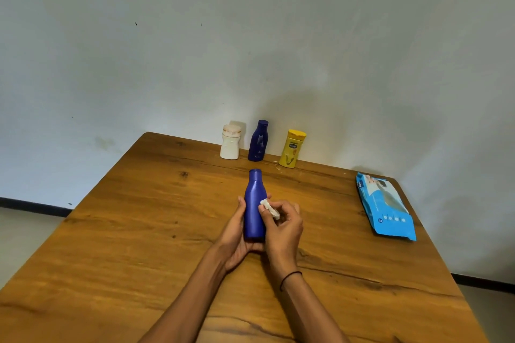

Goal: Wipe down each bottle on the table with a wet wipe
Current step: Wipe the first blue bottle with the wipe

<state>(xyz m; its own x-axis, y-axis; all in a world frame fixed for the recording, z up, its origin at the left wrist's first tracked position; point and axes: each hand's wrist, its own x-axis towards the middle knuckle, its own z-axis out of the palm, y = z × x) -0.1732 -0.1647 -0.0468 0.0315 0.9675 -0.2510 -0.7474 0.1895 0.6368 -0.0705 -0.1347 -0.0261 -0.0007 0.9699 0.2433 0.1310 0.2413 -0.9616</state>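
Left hand (237, 234) grips blue bottle (254, 207) from beneath, above the wooden table (139, 231). Right hand (281, 224) pinches crumpled wet wipe (269, 207) against bottle's side. Wipes packet (386, 207) lies right.

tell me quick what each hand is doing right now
Left hand: fingers curled round the blue bottle, holding it.
Right hand: fingers pinching a wet wipe against the bottle.
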